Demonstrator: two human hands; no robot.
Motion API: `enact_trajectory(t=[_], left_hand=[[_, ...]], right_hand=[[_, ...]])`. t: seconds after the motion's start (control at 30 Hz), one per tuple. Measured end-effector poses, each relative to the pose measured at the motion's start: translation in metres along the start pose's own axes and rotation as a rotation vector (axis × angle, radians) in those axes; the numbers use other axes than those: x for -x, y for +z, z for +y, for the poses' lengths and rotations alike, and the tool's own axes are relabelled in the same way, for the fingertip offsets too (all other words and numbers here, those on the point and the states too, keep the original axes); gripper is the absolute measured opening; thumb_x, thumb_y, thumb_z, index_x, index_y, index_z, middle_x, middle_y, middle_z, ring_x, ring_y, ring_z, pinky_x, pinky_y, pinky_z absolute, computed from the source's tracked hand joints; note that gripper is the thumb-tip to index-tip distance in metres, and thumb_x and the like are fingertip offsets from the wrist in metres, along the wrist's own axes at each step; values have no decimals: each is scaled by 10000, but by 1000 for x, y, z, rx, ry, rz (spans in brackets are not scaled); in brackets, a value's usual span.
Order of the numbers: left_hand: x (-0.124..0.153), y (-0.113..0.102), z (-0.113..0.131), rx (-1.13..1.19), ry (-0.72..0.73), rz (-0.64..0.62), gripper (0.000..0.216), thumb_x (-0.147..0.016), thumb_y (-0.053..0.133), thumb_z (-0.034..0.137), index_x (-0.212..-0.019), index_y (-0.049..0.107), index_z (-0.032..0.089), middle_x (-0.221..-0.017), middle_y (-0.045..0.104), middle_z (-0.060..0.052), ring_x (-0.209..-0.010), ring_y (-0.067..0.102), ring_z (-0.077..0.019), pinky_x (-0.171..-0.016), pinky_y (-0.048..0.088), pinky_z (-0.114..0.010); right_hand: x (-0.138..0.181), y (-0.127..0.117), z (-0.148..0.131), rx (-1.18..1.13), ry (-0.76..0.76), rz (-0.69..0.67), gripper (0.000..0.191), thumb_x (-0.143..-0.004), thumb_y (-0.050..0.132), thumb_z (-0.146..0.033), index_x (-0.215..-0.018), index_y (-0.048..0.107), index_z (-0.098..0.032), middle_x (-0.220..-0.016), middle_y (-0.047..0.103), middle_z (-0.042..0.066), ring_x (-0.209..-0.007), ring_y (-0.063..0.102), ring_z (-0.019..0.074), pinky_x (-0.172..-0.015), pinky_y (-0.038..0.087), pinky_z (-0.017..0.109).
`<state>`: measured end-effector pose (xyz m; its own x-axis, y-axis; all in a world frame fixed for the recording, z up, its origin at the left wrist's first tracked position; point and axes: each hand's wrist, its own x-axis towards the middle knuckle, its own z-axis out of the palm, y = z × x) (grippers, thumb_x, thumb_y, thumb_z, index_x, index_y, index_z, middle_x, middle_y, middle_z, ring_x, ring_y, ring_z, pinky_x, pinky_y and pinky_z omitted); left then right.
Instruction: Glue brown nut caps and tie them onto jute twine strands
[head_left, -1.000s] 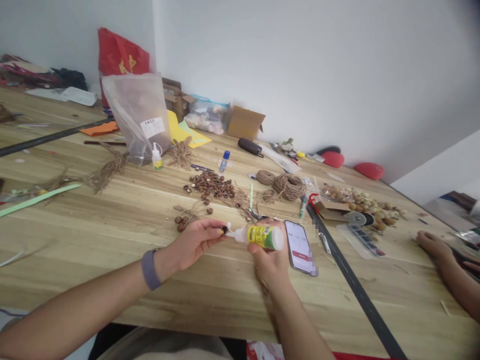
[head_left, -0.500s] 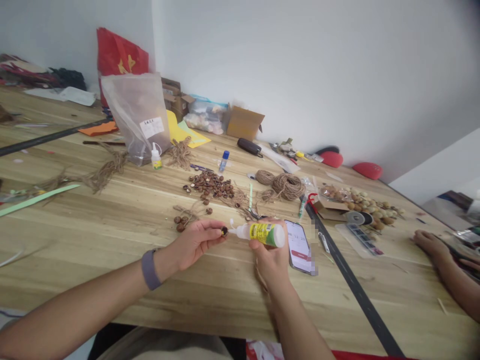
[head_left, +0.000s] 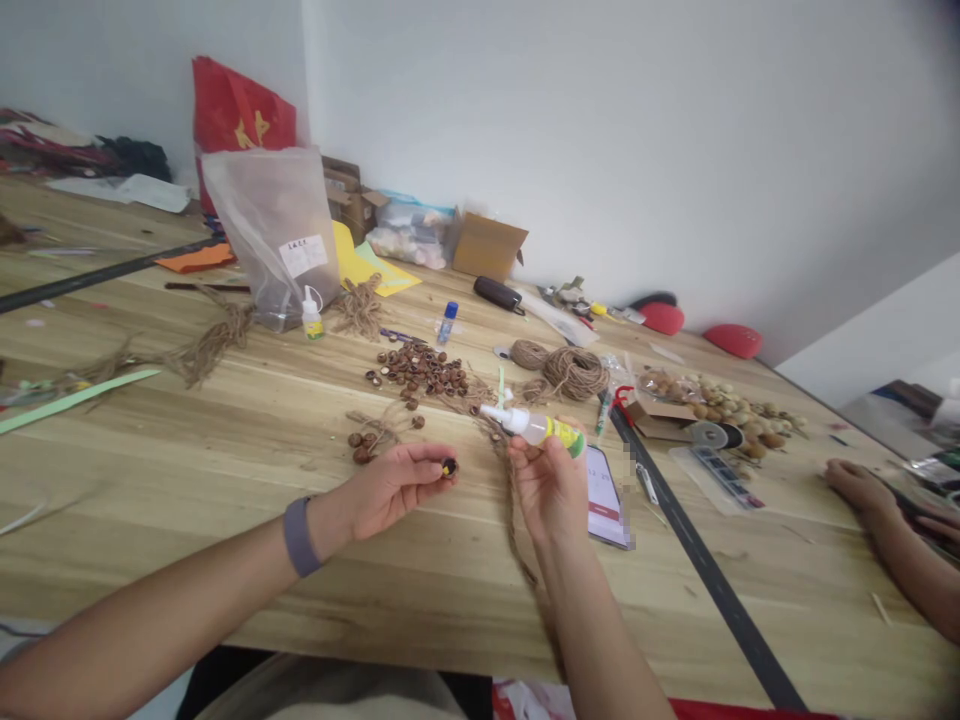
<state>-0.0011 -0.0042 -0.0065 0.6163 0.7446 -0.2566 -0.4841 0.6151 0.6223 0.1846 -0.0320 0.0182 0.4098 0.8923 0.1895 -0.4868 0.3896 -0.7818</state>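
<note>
Brown nut shell (head_left: 451,468) pinched between thumb and fingers of the left hand (head_left: 396,490), just above the bench (head_left: 300,610), dark hollow showing with a yellow spot in it. Right hand (head_left: 551,485) grips a glue bottle (head_left: 534,428), yellow-green label, tilted nearly sideways, nozzle pointing left and slightly up; nozzle is near the shell but apart from it. Small white cap (head_left: 508,397) sits by the nozzle. Purple-grey wristband (head_left: 301,538) on left wrist. A length of twine (head_left: 517,535) runs down beside the right hand; can't tell if they touch. Phone (head_left: 607,500) lies just right of that hand, partly covered by it. Beyond the hands: heap of nut shells (head_left: 427,372), a smaller cluster of round shells (head_left: 363,446) with cord, twine coil (head_left: 576,373) next to a smaller twine ball (head_left: 529,354). Upright glue stick (head_left: 448,324), blue cap, stands behind the heap. Small white glue bottle with yellow label (head_left: 312,314) stands in front of a translucent bag (head_left: 262,220); red bag (head_left: 240,110) behind that. Far right, another person's hand (head_left: 859,485) rests on the bench, past the black strip (head_left: 709,565).
</note>
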Motion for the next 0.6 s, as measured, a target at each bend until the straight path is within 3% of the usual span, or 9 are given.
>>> enact_trajectory(t=[0.13,0.2,0.3,0.43,0.6], left_hand=[[-4,-6,-1,-71,27,10,279,-611,803,80,-862,690,122,-836,720,-41,-745,675,-103,-763,518,-188],[-6,-9,-3,-212,52,14,277,-607,805,122,-860,694,132,-858,722,-45,-767,665,-116,-782,507,-218],[-8,-13,-7,-646,106,-1,218,-644,757,162,-854,702,150,-855,725,-44,-785,651,-154,-778,495,-271],[-8,-16,-11,-1336,310,-88,168,-728,646,149,-881,716,162,-907,723,-61,-838,620,-196,-794,466,-317],[-10,-22,-14,-1655,466,-229,156,-812,616,171,-924,725,176,-933,709,-65,-978,557,-225,-898,401,-349]], right_hand=[[-7,-3,-3,-167,182,67,313,-613,790,-216,-839,574,-210,-824,731,8,-731,725,151,-624,599,211],[-9,-7,-2,-210,257,57,284,-619,777,-215,-846,609,-181,-843,741,44,-788,726,153,-652,601,189],[-11,-11,0,-208,346,-31,239,-686,735,-268,-881,644,-162,-820,745,56,-711,708,128,-603,594,176],[-10,-8,3,-185,365,-112,208,-737,688,-337,-846,650,-164,-792,734,52,-510,590,84,-485,547,187],[-9,-3,4,-187,358,-119,207,-715,700,-355,-789,643,-170,-789,733,54,-477,504,70,-456,484,186]])
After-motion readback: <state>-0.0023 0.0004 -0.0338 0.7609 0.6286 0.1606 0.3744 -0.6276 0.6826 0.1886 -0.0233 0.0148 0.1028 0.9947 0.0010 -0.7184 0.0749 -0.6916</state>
